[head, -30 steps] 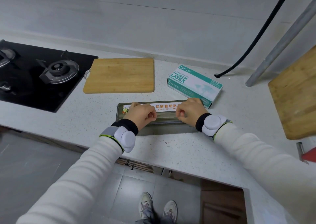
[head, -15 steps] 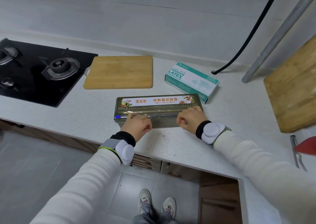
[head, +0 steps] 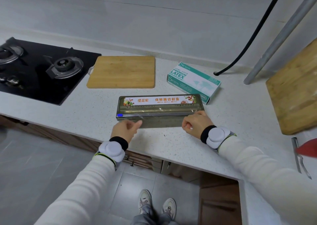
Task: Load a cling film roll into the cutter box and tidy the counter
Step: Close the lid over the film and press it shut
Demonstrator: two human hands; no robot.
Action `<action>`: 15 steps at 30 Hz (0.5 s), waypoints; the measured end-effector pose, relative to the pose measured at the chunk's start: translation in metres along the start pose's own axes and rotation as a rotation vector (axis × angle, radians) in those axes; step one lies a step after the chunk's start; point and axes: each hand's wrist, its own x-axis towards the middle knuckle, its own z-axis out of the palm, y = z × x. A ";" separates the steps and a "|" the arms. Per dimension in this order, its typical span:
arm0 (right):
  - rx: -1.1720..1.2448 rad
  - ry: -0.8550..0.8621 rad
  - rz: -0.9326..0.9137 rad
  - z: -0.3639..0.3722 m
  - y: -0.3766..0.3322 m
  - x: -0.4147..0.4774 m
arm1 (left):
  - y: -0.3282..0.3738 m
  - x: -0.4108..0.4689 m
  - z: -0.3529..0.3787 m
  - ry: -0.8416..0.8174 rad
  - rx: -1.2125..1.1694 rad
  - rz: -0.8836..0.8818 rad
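The cutter box (head: 160, 110) is lying flat near the front edge of the desk (head: 214, 149), its long side running parallel to that edge. Its lid is closed, with the printed label strip facing up along the far side. A blue slider (head: 119, 115) is sitting at the left end of the cutting rail. A sheet of film (head: 161, 120) is extending from the box toward the front edge.

The left hand (head: 124, 129) is positioned at the front left of the box. Its fingers (head: 137, 123) are curled closed, with thumb and forefinger pinching the left part of the film edge. The right hand (head: 195, 124) is positioned at the front right corner of the box. Its fingers (head: 187, 126) are also curled closed, pinching the right part of the film edge. Both wrists are carrying white sensor units over black bands.

A glove box (head: 193, 81) is lying just behind the right end of the cutter box; whether the two are touching cannot be told. A board (head: 121, 72) is lying flat toward the back of the desk, left of the glove box. A hob (head: 39, 68) is occupying the left end of the desk. A second board (head: 295, 94) is lying at the right edge. A peeler (head: 299, 157) and a red item (head: 308, 147) are sitting near the front right corner.
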 end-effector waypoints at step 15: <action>0.054 0.043 -0.006 -0.009 -0.003 0.007 | 0.031 0.025 -0.022 0.224 0.334 0.305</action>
